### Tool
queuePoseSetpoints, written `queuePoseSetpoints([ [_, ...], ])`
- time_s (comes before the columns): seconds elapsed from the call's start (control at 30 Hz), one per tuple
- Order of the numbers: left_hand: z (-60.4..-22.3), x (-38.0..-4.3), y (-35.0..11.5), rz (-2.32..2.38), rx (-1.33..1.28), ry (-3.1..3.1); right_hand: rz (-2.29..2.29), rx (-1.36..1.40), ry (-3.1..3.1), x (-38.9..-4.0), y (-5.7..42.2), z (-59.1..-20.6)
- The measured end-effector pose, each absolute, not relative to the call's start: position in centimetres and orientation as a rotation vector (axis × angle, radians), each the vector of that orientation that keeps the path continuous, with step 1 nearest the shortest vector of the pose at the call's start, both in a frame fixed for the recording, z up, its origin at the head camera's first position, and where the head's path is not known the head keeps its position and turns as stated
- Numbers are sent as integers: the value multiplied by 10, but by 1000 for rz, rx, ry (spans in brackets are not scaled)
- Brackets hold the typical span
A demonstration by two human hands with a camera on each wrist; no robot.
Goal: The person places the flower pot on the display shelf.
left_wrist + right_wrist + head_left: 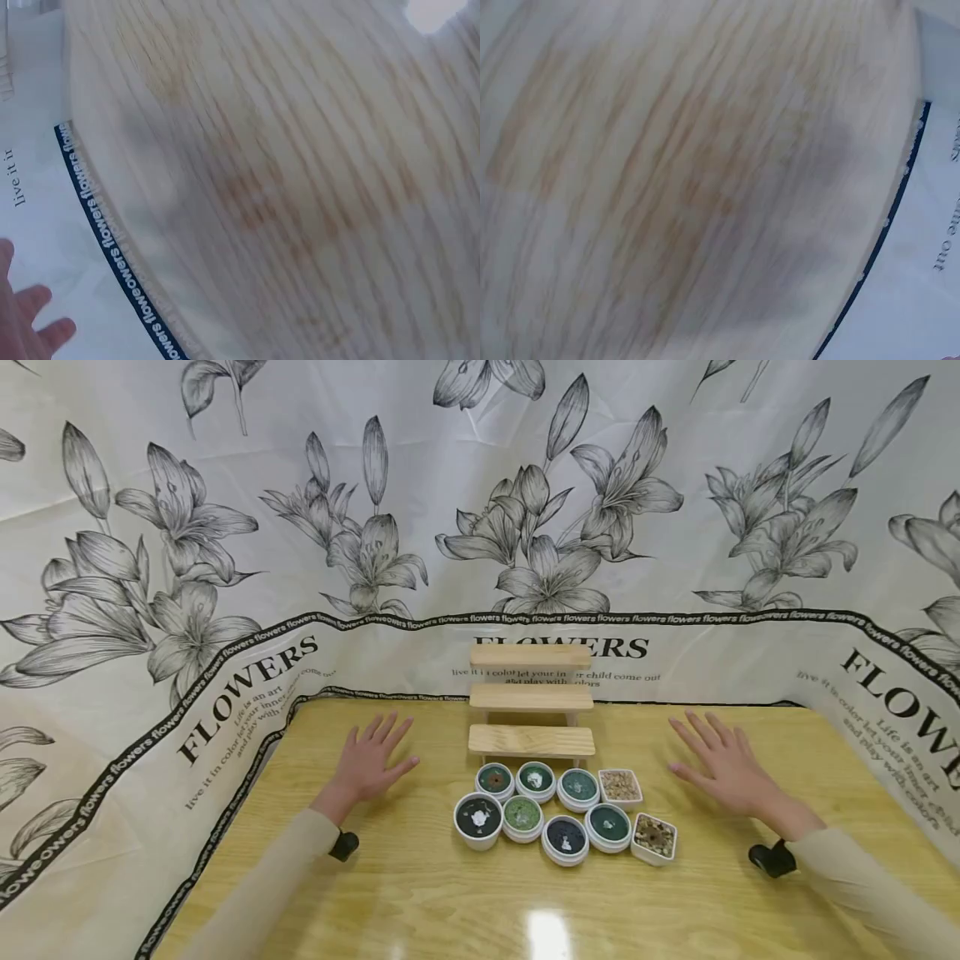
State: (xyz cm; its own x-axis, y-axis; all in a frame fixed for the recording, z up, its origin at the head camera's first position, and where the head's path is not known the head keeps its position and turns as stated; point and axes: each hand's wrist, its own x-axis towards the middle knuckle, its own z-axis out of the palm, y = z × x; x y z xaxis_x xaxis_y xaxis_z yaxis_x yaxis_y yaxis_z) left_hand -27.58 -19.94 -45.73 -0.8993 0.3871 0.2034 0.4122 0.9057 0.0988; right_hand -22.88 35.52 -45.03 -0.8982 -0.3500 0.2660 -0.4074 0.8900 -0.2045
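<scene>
My left hand (370,762), fingers spread, is over the left part of the table with nothing in it; some of its fingers (56,334) show at the lower left of the left wrist view. On the other side my right hand (731,770) is also spread out and holds nothing. Between them several round white pots stand in a cluster, among them a larger dark-filled pot (467,836) and a green-filled pot (522,817). Two squarish white pots with grainy filling, a tan one (621,786) and a brown one (655,838), sit at the cluster's right, nearest my right hand.
Behind the pots stands a three-step wooden rack (531,741) with pale boards, near the back edge. The wood-grain table (420,902) is bordered at the back and sides by a white floral cloth (420,660). Dark wrist cameras (772,858) sit under both sleeves.
</scene>
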Motion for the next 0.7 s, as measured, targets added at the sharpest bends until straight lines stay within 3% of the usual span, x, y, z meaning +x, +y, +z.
queuePoseSetpoints([
  [0.27,-460,-276,-187,-371,-415,-2859,456,633,-2724,-215,338,-449],
  [0.7,-462,-269,-155,-933,-312,-2831,580,662,-2647,-199,320,-448],
])
